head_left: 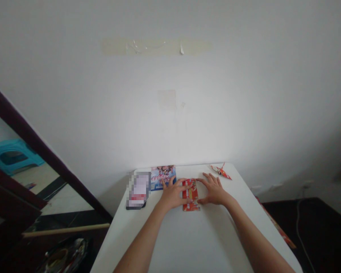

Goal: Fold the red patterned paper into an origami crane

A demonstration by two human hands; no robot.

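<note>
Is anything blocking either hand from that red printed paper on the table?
Nothing visible is. The left hand has fingers over the red paper, and the right hand's fingertips are at its right edge. The blue leaflet lies off to the left, not between.

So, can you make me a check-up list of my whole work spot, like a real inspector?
Surface: white table with rounded corners, against the wall.
Job's things: flat red printed paper rectangle, between the hands.
Clutter: dark-edged phone, screen blurred; blue patterned sheet; red-and-white folded paper shape.
Grips: left hand rests fingers on the red paper; right hand has fingertips by its right edge.
Cables: pale cable hangs down right of the table.
Surroundings: turquoise plastic stool far left.
</note>
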